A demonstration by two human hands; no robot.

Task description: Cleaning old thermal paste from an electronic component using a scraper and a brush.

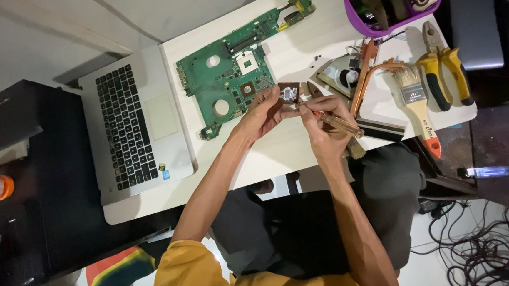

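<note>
Small brown square bracket (pixel 287 94) is pinched by left hand (pixel 263 111) as amber-handled screwdriver (pixel 339 124) is gripped by right hand (pixel 322 120) near the white worktop's (pixel 308 40) front edge.

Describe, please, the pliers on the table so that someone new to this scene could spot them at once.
Start at the white table and go to its corner by the purple bin. There, just beyond the paintbrush with the orange-tipped handle, lie the pliers. Their two curved yellow-and-black grips set them apart from every tool nearby.
</note>
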